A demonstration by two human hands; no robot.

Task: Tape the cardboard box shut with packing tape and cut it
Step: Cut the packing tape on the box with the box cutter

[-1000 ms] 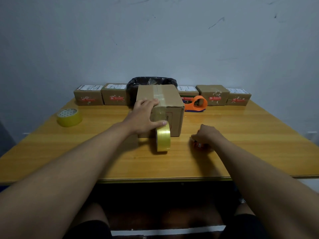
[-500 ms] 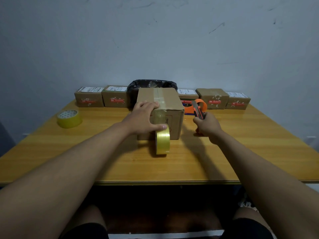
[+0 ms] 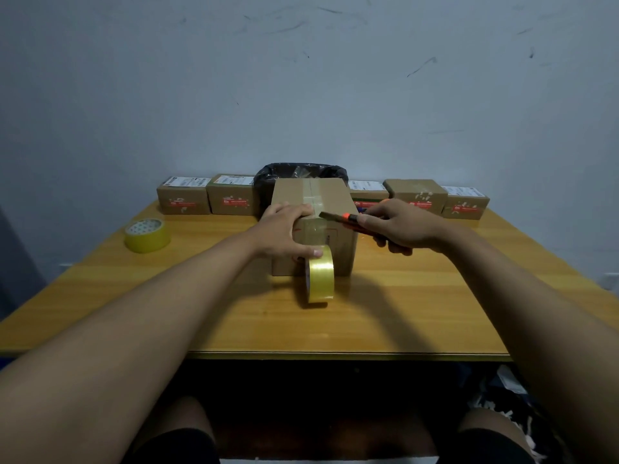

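A brown cardboard box [image 3: 330, 199] stands mid-table with a strip of clear tape along its top seam and down its front face. The yellow tape roll [image 3: 320, 278] stands on edge in front of it, still joined to that strip. My left hand [image 3: 284, 231] presses on the box's near top edge, thumb down on the roll. My right hand [image 3: 400, 226] holds an orange utility knife [image 3: 341, 218], its blade pointing left at the tape on the box's upper front edge.
A second yellow tape roll [image 3: 147, 235] lies at the left of the wooden table [image 3: 418, 313]. Several small labelled boxes [image 3: 183, 199] line the back edge, beside a black bin bag [image 3: 301, 171]. The wall stands close behind.
My right hand picked up the knife from the table, lifted it and swung it left to the box's front top edge. My left hand stayed on the box.
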